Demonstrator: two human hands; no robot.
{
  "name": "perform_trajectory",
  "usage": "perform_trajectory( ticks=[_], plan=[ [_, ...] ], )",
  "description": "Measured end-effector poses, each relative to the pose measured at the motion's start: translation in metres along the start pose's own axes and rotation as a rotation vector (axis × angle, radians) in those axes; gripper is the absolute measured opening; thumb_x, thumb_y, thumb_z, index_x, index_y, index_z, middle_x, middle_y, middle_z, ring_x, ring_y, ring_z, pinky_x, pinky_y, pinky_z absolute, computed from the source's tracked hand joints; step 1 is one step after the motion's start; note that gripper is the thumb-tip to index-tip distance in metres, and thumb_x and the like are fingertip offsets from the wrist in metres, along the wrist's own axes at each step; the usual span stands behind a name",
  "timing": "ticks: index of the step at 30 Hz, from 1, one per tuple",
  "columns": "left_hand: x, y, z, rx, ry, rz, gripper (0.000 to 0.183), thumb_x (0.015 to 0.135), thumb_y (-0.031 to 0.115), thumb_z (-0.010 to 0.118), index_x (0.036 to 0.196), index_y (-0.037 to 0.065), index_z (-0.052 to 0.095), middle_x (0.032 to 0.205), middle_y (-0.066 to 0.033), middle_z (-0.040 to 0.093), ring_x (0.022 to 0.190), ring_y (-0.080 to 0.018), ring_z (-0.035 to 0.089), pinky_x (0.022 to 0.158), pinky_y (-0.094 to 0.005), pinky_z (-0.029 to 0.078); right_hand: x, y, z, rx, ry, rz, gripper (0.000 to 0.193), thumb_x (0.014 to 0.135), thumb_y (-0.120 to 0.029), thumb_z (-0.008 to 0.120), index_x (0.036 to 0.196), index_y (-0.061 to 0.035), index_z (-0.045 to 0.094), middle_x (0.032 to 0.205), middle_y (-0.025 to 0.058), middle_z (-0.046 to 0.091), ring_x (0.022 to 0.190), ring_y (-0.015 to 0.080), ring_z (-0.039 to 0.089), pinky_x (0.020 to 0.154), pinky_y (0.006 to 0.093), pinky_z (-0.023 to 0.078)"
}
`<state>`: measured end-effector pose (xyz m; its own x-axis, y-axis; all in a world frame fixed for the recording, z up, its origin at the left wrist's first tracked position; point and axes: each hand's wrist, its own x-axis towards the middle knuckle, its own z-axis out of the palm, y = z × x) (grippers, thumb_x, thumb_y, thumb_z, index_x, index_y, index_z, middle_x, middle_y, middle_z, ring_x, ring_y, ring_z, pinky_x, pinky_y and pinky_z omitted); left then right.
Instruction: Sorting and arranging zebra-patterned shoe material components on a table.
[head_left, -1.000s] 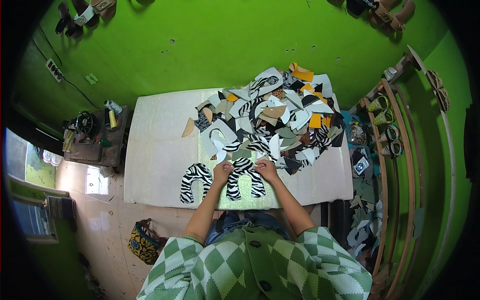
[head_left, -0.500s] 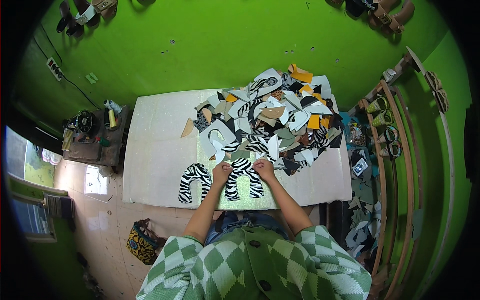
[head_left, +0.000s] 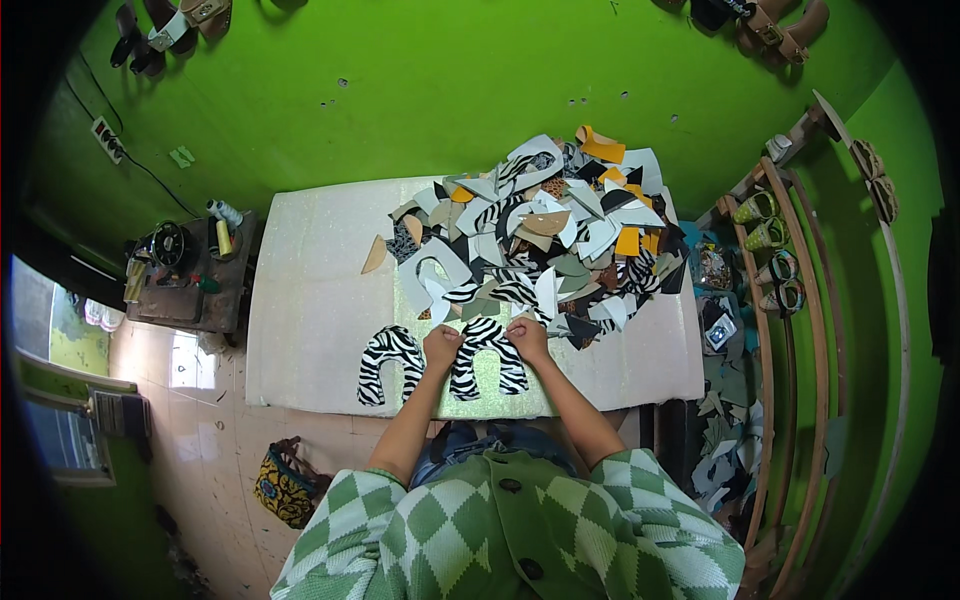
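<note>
Left hand and right hand both pinch the top of a zebra-print piece, flattening it on the counter just below the scrap pile; matching piece lies left.

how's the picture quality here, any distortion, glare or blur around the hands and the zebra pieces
Head view: strong fisheye, the white table edges bow and the corners go black; lighting is even, with glare only on the floor at left; left hand and right hand on the zebra-striped piece look small but fairly sharp.

right hand shifted slightly on zebra piece
</note>
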<state>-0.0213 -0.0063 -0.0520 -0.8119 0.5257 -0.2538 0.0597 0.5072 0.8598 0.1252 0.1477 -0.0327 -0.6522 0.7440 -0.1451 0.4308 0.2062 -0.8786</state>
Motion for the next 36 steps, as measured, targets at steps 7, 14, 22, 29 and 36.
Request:
perform_trajectory(
  ticks=[7, 14, 22, 29, 36],
  plan=[
    [-0.003, 0.004, -0.001, 0.058, 0.008, 0.037, 0.023, 0.065, 0.02, 0.075, 0.076, 0.003, 0.064, 0.067, -0.0077, 0.065, 0.06, -0.0179, 0.062, 0.061, -0.0283, 0.048, 0.0, 0.005, 0.002, -0.002, 0.012, -0.01, 0.014, 0.067, -0.009, 0.074, 0.076, -0.0034, 0.064, 0.062, 0.0028, 0.061, 0.056, 0.0103, 0.056, 0.056, 0.024, 0.045],
    [-0.019, 0.013, -0.003, 0.02, 0.075, 0.111, 0.02, 0.068, 0.012, 0.073, 0.08, 0.002, 0.06, 0.069, -0.0082, 0.063, 0.06, -0.0188, 0.06, 0.059, -0.0301, 0.048, -0.013, -0.012, 0.005, -0.038, 0.044, -0.006, 0.012, 0.07, -0.006, 0.07, 0.077, -0.0025, 0.061, 0.064, 0.0061, 0.06, 0.057, 0.0126, 0.056, 0.057, 0.0252, 0.046],
    [-0.048, 0.042, -0.004, 0.283, 0.131, 0.535, 0.013, 0.075, -0.001, 0.056, 0.087, 0.002, 0.057, 0.089, -0.0134, 0.055, 0.089, -0.0302, 0.053, 0.076, -0.0385, 0.044, -0.032, -0.019, 0.008, -0.363, 0.182, -0.32, 0.014, 0.072, -0.003, 0.065, 0.085, -0.0055, 0.059, 0.087, 0.0107, 0.052, 0.084, 0.0267, 0.054, 0.072, 0.0352, 0.045],
    [-0.066, 0.039, -0.001, 0.389, 0.118, 0.668, 0.03, 0.074, 0.002, 0.058, 0.103, 0.002, 0.059, 0.108, -0.0134, 0.054, 0.1, -0.0295, 0.052, 0.082, -0.0386, 0.043, -0.051, -0.028, 0.004, -0.446, 0.075, -0.509, 0.03, 0.072, 0.0, 0.059, 0.101, -0.0054, 0.059, 0.104, 0.011, 0.053, 0.098, 0.0288, 0.051, 0.085, 0.0376, 0.042],
    [-0.067, 0.031, -0.005, 0.498, 0.047, 0.753, 0.031, 0.074, 0.004, 0.057, 0.105, 0.001, 0.058, 0.111, -0.0121, 0.054, 0.105, -0.027, 0.052, 0.084, -0.0372, 0.041, -0.061, -0.02, 0.003, -0.543, -0.013, -0.591, 0.037, 0.075, 0.0, 0.052, 0.112, -0.0041, 0.055, 0.113, 0.0121, 0.053, 0.109, 0.028, 0.049, 0.092, 0.0367, 0.04]
  ],
)
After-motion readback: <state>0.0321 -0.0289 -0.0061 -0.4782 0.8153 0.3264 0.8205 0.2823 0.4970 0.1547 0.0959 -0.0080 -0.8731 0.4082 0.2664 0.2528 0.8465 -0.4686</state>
